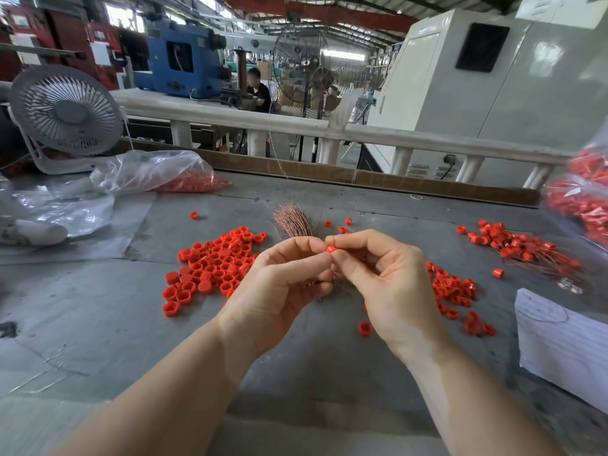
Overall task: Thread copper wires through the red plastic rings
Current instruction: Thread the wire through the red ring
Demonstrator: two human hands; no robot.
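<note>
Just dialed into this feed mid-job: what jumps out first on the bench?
Dead centre, the left hand and right hand meet above the grey table, pinching one red ring between fingertips. A big pile of red rings lies to their left, and a fanned bundle of copper wires sits just beyond the hands. At far left stands a white fan.

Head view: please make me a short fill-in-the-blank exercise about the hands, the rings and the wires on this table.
1. The left hand and the right hand together pinch one small ring of ____ colour.
2. The bundle of copper wires lies on the table just ____ the hands.
3. The white desk fan stands at the table's far ____ corner.

Missing words: red; behind; left
</note>
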